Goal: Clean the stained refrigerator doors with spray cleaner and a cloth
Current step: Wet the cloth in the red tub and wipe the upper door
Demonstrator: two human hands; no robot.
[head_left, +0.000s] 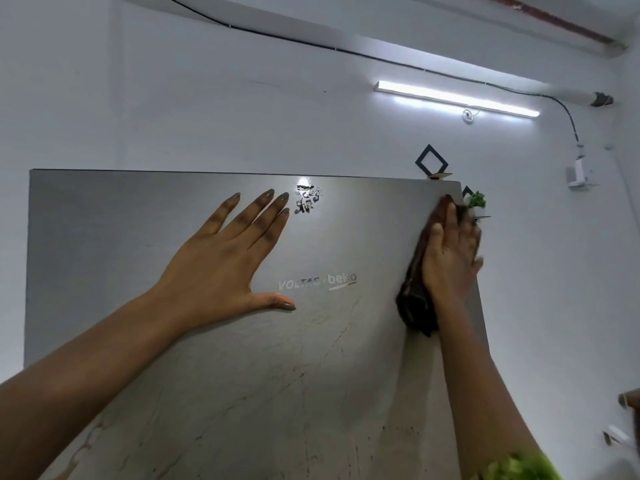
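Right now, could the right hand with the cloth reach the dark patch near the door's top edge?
Probably yes: bare door lies between the cloth under the right hand and the dark patch; the left hand rests beside the patch, not over it.

The refrigerator door is showing a brushed, grey metal-look skin with a fine grain, satin rather than mirror-bright, and it is catching a soft white glare near its top edge. Thin brownish streaks are dulling the lower part. The lettering is gleaming silver and smooth. A ragged patch just below the glare is looking flaky, part dark and part shiny. The cloth is reading as dark brown fabric, soft, matt and creased. The wall behind is looking white, painted and matt.
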